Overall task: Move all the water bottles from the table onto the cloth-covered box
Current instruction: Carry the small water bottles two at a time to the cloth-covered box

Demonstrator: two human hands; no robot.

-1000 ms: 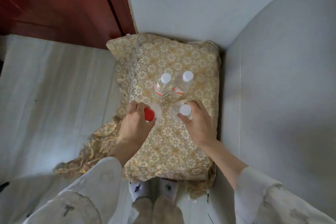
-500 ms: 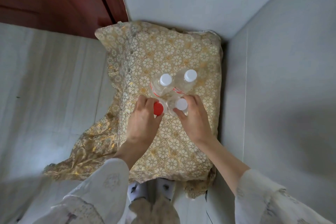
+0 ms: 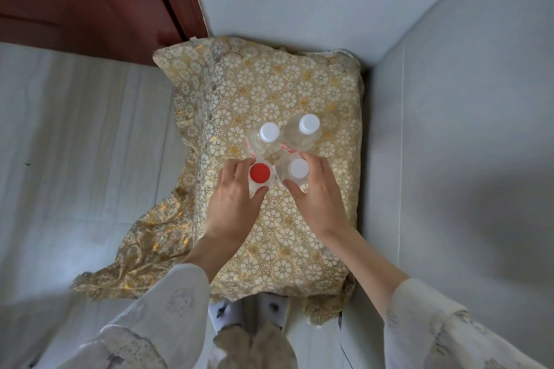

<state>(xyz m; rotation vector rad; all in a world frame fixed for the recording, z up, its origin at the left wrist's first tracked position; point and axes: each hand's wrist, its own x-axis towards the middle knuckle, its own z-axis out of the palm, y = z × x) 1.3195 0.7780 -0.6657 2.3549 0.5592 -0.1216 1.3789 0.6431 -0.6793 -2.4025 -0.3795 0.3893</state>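
A box covered with gold floral cloth (image 3: 299,93) stands on the floor in a corner. On it stand several clear water bottles in a tight cluster. Two white-capped bottles are at the back, one on the left (image 3: 269,132) and one on the right (image 3: 308,124). My left hand (image 3: 236,201) grips the red-capped bottle (image 3: 260,173) at front left. My right hand (image 3: 317,195) grips a white-capped bottle (image 3: 299,169) at front right. Both held bottles are upright and touch the back pair.
Grey walls (image 3: 464,129) close in behind and to the right of the box. A dark red door (image 3: 90,0) is at the back left. The cloth trails onto the pale floor (image 3: 75,144) at the left. My feet (image 3: 248,311) are at the box's near edge.
Both hands have pushed their bottles away from me, up against the two back bottles. The camera view has shifted slightly.
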